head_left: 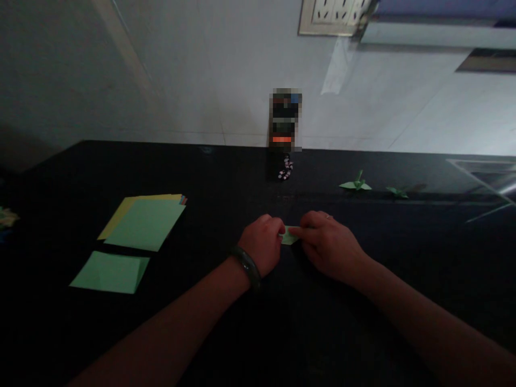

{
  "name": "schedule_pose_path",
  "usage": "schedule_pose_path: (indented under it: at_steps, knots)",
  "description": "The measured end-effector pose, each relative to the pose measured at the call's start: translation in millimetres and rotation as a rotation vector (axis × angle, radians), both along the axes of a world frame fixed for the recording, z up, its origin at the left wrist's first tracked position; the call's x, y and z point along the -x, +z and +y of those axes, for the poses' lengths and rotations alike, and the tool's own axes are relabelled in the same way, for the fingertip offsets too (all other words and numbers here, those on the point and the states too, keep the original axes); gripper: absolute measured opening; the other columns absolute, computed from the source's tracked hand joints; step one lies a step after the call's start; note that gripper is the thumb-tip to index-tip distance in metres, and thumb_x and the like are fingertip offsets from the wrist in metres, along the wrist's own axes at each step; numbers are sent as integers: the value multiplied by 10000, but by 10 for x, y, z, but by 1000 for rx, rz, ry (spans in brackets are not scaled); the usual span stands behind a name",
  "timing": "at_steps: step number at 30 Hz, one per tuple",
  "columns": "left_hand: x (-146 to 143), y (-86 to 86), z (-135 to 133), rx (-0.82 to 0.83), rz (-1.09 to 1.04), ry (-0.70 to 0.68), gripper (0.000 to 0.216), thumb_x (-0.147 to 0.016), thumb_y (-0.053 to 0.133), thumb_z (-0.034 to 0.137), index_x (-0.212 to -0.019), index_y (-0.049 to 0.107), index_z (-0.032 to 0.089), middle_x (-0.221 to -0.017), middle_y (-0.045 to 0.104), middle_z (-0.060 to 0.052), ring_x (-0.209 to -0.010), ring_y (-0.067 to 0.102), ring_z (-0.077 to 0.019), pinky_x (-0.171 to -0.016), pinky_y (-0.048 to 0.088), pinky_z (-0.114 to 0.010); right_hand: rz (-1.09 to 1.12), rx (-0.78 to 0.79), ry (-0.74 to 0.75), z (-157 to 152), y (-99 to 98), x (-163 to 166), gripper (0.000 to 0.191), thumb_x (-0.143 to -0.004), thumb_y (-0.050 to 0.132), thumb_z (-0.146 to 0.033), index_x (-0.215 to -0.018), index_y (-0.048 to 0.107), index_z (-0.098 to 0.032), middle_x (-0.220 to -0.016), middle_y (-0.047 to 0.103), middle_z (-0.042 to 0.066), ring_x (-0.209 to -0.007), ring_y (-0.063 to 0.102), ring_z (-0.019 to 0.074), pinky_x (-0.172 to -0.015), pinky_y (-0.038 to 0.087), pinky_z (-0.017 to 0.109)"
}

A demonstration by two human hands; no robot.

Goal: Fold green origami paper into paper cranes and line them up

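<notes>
A small piece of folded light-green paper (pixel 289 236) lies on the dark tabletop between my hands. My left hand (pixel 263 244), with a dark bangle (pixel 246 265) at the wrist, pinches the paper's left end, its fingers curled. From the other side my right hand (pixel 328 243) grips the right end, and its index finger presses on top of the paper. A ring shows on one finger of that hand. The fingers cover both ends, so the full shape of the paper is hidden.
At the left lie a stack of coloured paper sheets (pixel 145 223) and a separate green sheet (pixel 108 272). Two green folded-paper cranes (pixel 357 184) sit at the back right. A phone (pixel 285 121) with a beaded strap (pixel 286 168) leans on the wall, below a socket panel (pixel 336 16).
</notes>
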State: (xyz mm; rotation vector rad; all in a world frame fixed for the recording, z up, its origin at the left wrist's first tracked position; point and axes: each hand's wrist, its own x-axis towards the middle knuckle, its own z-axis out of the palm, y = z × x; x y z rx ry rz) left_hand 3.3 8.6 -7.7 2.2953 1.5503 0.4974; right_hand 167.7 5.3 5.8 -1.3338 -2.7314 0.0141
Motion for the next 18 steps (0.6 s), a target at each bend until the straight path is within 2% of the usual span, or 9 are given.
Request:
schedule_pose_path:
  at_steps: [1, 3, 8, 11, 13, 16, 18]
  knots:
    - [2, 8, 4, 3, 3, -4, 132, -758, 466, 120, -795, 584, 164, -808, 570, -33, -746, 543, -151, -670, 434, -272, 25, -32, 0, 24, 0, -24, 348, -803, 434, -147, -1114, 581, -206, -968, 555, 87, -840, 499, 197, -679, 381, 298]
    - [6, 25, 3, 12, 11, -11, 123, -759, 470, 123, -780, 585, 160, -799, 573, -33, -737, 543, -148, -662, 435, -267, 3, -32, 19, 59, 12, -50, 334, -798, 452, -160, -1101, 587, -188, -975, 549, 97, -851, 486, 207, -694, 381, 308]
    - [10, 38, -52, -55, 76, -124, 212, -789, 397, 71, -749, 595, 134, -804, 589, -51, -764, 547, -153, -701, 444, -272, -115, 8, 42, 10, 96, -9, 203, -806, 468, -209, -877, 652, -161, -806, 569, 90, -752, 491, 201, -643, 367, 312]
    - [20, 36, -79, -115, 121, -180, 232, -781, 395, 45, -754, 609, 132, -883, 595, -64, -827, 545, -162, -751, 444, -282, -120, 36, 64, -78, 135, 12, 236, -832, 457, -261, -746, 649, -154, -731, 568, 80, -696, 495, 187, -628, 362, 315]
    - [28, 49, -79, -160, 129, -132, 203, -786, 424, 72, -787, 615, 140, -938, 585, -70, -880, 534, -176, -778, 439, -296, -66, 85, 138, -127, 139, 4, 243, -833, 476, -295, -722, 644, -159, -724, 575, 66, -685, 500, 175, -629, 367, 307]
    - [37, 85, -70, -149, 155, -19, 128, -797, 479, 165, -792, 606, 149, -871, 584, -65, -827, 541, -189, -731, 448, -312, 96, 173, 270, -143, 112, -41, 233, -853, 467, -290, -767, 650, -176, -738, 581, 38, -679, 512, 139, -635, 383, 270]
    - [37, 107, -72, -100, 176, 1, 148, -814, 460, 178, -764, 597, 148, -794, 589, -53, -742, 551, -174, -671, 450, -297, 175, 156, 243, -112, 82, -81, 232, -863, 448, -250, -784, 650, -168, -722, 569, 37, -678, 517, 131, -637, 394, 259]
